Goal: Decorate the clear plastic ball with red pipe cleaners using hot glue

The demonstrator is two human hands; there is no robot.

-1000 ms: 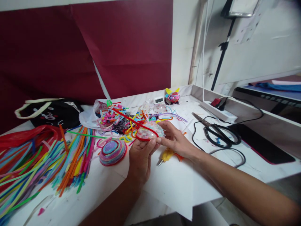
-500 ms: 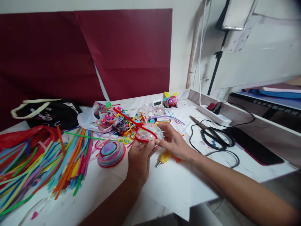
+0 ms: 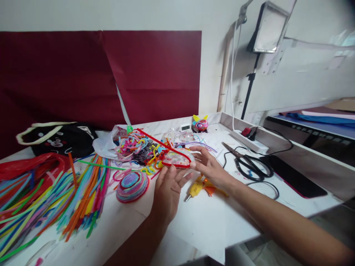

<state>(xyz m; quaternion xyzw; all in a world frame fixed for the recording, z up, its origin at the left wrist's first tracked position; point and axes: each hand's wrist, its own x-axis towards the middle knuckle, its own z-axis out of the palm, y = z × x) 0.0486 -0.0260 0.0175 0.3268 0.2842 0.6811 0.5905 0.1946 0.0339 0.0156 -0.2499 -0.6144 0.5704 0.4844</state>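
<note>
Red-rimmed clear dome (image 3: pixel 177 158) held between left fingers (image 3: pixel 167 172), right fingers (image 3: pixel 197 149).

Black scissors (image 3: pixel 251 163), yellow glue gun (image 3: pixel 197 187), coiled disc (image 3: pixel 132 186), loose pipe cleaners (image 3: pixel 55 201), black tote bag (image 3: pixel 59 139)

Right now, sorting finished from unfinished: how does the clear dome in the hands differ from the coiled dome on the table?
The clear dome is see-through and speckled with only a red rim; the coiled dome is fully covered in coloured rings. The clear dome is held in the left hand; the coiled dome lies on the table. Both are rounded, red-edged.
</note>
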